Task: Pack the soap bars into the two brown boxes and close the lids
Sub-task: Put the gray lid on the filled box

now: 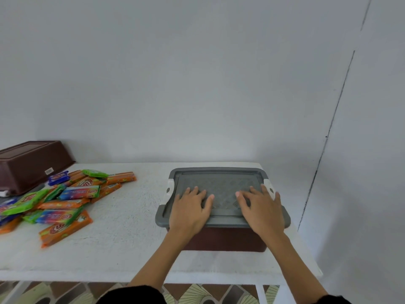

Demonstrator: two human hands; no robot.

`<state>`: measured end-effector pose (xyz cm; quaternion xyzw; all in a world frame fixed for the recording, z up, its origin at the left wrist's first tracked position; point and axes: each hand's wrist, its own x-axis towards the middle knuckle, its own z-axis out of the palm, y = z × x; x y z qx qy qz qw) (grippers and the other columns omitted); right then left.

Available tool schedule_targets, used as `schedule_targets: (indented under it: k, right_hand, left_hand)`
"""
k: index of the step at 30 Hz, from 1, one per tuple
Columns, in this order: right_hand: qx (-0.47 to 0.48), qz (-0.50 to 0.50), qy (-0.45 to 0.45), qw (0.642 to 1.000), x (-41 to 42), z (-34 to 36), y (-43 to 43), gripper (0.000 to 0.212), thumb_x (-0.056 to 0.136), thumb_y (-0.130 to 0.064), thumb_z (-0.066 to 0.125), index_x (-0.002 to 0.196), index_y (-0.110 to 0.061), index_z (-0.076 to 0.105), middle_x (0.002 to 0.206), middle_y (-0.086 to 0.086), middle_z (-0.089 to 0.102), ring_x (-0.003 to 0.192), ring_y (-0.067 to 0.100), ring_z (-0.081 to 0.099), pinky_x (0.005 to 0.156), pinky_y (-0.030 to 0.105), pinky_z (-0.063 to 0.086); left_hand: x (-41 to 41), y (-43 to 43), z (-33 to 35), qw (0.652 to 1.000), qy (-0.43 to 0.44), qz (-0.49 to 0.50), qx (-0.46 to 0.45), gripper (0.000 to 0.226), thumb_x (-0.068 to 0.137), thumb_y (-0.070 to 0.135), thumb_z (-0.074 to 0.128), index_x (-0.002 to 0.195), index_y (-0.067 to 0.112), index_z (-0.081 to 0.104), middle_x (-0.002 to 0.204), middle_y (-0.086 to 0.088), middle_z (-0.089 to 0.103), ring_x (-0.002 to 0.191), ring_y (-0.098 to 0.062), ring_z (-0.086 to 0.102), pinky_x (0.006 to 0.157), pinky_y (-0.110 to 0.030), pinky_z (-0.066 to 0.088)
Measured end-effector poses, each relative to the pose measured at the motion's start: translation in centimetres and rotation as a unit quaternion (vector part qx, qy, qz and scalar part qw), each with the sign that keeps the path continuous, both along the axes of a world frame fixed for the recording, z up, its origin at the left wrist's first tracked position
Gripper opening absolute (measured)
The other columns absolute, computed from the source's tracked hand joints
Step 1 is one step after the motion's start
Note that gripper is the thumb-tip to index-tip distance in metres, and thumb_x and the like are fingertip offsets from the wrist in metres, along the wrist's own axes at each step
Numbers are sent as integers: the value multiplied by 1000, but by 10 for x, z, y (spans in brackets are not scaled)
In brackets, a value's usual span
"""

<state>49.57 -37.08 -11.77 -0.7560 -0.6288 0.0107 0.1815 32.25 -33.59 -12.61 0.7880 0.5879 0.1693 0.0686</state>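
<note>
Head view. Both hands lie flat on the grey lid [221, 177] of a brown box [221, 239], palms down.

Left hand [190, 208]: fingers straight and slightly spread, pressing on the lid's left half and gripping nothing. Heel of the palm sits at the lid's near edge.

Right hand [262, 210]: same posture on the right half, fingers straight and fanned, thumb pointing in toward the left hand. The two hands are near each other but apart.

Lid sits level on the box. White latch [170, 188] just outside the left hand's fingers; second white latch [269, 188] just beyond the right hand's outer fingers. Cannot tell if either is clipped.

Box stands on the white table [131, 218], directly under both palms.

Soap bars [65, 201]: a loose pile of orange, green and blue wrappers, well off to the left of the left hand.

Second brown box [28, 165]: beyond the pile, farther left, looks bottom-up, a small label on its side.
</note>
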Motion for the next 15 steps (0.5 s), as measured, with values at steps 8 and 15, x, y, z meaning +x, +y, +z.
schedule_targets:
  k: [8,15]
  right_hand:
    - [126,-31,64,989,-1,3,17,44,98,-35,35,88,-14,72,103,10,71,120,23,54,117,43,18]
    - [138,-32,64,988,9,-1,71,42,96,-38,37,74,-18,67,66,-1,57,70,13,48,107,47,34]
  left_hand:
    - [3,18,2,996,-41,15,76,51,95,49,25,99,22,68,80,8,51,100,-19,57,93,-46,44]
    - [12,63,4,995,-51,32,75,53,93,49,23,101,21,68,101,-2,64,105,-20,57,93,-45,45]
